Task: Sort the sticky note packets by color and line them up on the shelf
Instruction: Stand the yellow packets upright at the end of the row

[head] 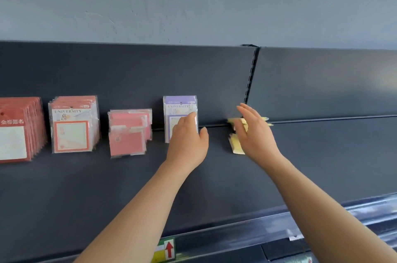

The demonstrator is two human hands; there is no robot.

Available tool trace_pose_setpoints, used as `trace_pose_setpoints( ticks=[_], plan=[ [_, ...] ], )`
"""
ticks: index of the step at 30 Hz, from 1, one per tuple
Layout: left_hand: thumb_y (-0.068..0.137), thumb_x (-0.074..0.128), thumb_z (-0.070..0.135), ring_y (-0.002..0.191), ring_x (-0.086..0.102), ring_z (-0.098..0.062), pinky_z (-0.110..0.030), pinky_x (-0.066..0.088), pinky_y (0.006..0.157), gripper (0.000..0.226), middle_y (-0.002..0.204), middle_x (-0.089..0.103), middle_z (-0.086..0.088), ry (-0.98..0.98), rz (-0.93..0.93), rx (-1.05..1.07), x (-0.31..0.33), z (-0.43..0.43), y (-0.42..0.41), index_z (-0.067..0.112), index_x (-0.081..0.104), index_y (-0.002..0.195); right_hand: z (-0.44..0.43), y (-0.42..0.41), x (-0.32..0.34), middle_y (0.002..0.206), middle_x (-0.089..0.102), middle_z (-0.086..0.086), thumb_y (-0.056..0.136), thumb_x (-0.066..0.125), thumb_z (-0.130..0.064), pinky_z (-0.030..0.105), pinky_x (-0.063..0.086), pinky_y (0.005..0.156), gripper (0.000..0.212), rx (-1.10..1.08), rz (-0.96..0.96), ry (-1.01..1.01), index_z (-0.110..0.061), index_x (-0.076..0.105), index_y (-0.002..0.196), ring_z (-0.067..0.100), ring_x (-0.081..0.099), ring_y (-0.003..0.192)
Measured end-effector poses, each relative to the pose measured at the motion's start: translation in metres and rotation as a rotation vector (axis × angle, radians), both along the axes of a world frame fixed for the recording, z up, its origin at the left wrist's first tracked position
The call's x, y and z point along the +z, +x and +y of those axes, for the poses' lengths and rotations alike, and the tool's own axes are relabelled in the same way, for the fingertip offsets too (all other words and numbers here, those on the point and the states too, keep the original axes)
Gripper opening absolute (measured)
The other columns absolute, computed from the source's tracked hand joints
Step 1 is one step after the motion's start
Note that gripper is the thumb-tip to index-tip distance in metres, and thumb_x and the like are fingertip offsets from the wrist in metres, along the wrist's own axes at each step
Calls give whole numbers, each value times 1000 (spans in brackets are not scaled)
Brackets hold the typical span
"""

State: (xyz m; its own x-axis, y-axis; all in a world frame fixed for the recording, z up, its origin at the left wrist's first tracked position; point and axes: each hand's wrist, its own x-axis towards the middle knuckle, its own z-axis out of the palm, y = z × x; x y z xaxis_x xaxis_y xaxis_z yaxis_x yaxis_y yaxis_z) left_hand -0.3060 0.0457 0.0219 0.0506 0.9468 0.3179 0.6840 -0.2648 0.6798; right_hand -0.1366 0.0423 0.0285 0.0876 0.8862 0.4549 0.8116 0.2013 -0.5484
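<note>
Our left hand (187,140) presses straight fingers against the front of the upright purple packets (179,104), with the thumb apart at their right edge. Our right hand (255,133), fingers extended and loosely spread, partly covers the blurred yellow packets (236,147); we cannot confirm contact. Further left on the dark shelf (86,187) stand pink packets (129,133), orange-bordered packets (73,125) and red packets (17,131).

Soft, even light, shadows faint. Pale sheen on the back panel (382,77), up and right of the fingers of the right hand (255,131). That hand's motion-blurred; yellow packets (236,147) at its fingertips smear, perhaps doubled
</note>
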Motion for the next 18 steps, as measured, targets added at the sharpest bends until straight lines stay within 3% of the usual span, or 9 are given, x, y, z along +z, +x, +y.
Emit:
trace_pose_setpoints(
  ticks=[4, 6, 8, 9, 11, 13, 15, 18],
  plan=[
    [100, 44, 33, 106, 53, -17, -32, 44, 88, 50, 131, 54, -4, -218, -123, -27, 4, 10, 38, 10, 39, 143, 21, 56, -2, 153, 35, 5, 101, 43, -30, 34, 25, 114, 44, -104, 60, -90, -14, 44, 142, 21, 30, 142],
    [99, 42, 35, 95, 56, -21, -33, 44, 75, 50, 118, 59, -14, -320, -136, 3, 5, 17, 56, 2, 45, 136, 35, 76, -3, 154, 33, 7, 101, 42, -33, 40, 28, 115, 46, -113, 88, -194, -15, 43, 143, 24, 32, 141],
    [99, 41, 37, 71, 49, -21, -32, 39, 60, 48, 90, 55, -19, -389, -214, 43, 7, 25, 74, -8, 52, 113, 48, 88, -2, 154, 32, 7, 100, 41, -37, 40, 30, 114, 48, -75, 130, -287, -18, 43, 144, 23, 30, 142],
    [99, 40, 38, 65, 42, -18, -31, 36, 58, 46, 76, 48, -13, -434, -264, 63, 8, 30, 83, -6, 53, 96, 53, 90, -2, 152, 36, 5, 100, 40, -37, 37, 32, 112, 47, -49, 180, -323, -19, 44, 143, 21, 32, 141],
    [99, 39, 43, 73, 47, -19, -33, 46, 73, 40, 74, 45, -2, -516, -366, 87, 9, 42, 99, 9, 49, 82, 62, 91, -2, 134, 53, -1, 99, 41, -35, 27, 38, 98, 40, -14, 295, -388, -19, 55, 134, 19, 48, 126],
    [99, 39, 48, 91, 57, -24, -40, 50, 92, 42, 87, 55, -1, -573, -469, 86, 9, 52, 110, 9, 54, 96, 65, 91, -5, 108, 63, -3, 98, 46, -33, 28, 43, 83, 30, 20, 365, -439, -19, 66, 114, 20, 58, 101],
    [96, 42, 51, 93, 60, -25, -42, 49, 94, 46, 95, 61, -5, -597, -527, 93, 2, 61, 117, 10, 61, 106, 63, 93, -8, 106, 66, -5, 94, 53, -32, 28, 50, 77, 27, 46, 406, -439, -20, 68, 112, 19, 63, 96],
    [95, 52, 45, 95, 63, -26, -40, 48, 93, 39, 104, 68, -9, -592, -570, 94, -7, 64, 120, 10, 66, 100, 54, 100, -11, 109, 68, -2, 89, 62, -25, 22, 53, 68, 28, 77, 474, -403, -21, 68, 116, 18, 65, 93]
  ],
)
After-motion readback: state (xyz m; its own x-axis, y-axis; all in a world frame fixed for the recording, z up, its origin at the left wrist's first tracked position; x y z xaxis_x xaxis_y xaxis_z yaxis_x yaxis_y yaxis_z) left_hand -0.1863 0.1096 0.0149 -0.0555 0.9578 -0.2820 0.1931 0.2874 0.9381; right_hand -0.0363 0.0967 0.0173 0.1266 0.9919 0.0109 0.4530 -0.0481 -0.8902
